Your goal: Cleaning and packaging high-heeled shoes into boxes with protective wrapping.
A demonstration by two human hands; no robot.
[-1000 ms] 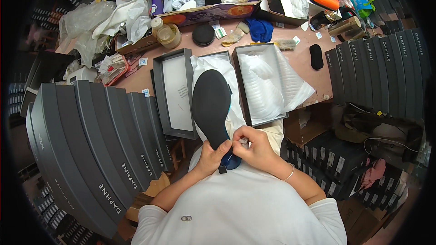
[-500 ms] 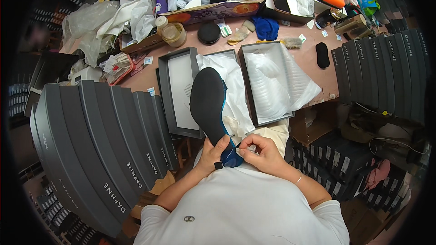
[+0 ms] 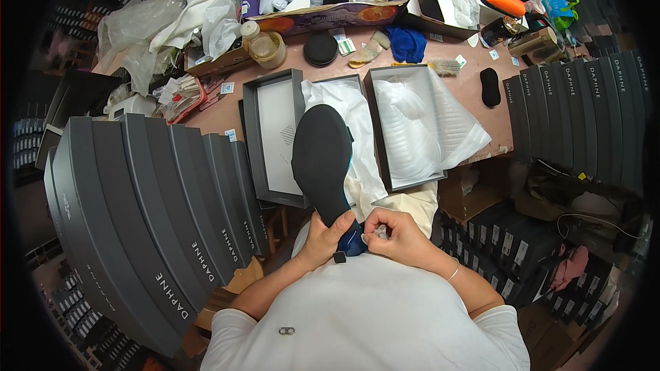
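Note:
In front of my chest a blue heeled shoe (image 3: 322,154) is held with its black sole toward me and its toe pointing away. My left hand (image 3: 322,240) is closed around it near the heel, thumb across the sole. Pressed to the shoe's blue heel end is my right hand (image 3: 405,239), its fingers pinched on a small crumpled whitish wad (image 3: 382,231); whether this is tissue or cloth I cannot tell. Beyond the shoe, white tissue paper (image 3: 357,113) spills from an open grey box. Another grey shoe box (image 3: 371,96) on its right holds white foam wrap (image 3: 409,130).
Stacked grey shoe boxes rise at the left (image 3: 148,213) and right (image 3: 570,110). A grey box lid (image 3: 300,106) lies left of the tissue. Farther back are a purple carton (image 3: 330,24), a jar (image 3: 267,51), a round black tin (image 3: 321,49), a blue cloth (image 3: 407,45) and a brush (image 3: 445,66).
The shoe has turned slightly, so less of its blue side shows and the sole faces me more squarely. My right fingers have curled tighter, still at the heel end.

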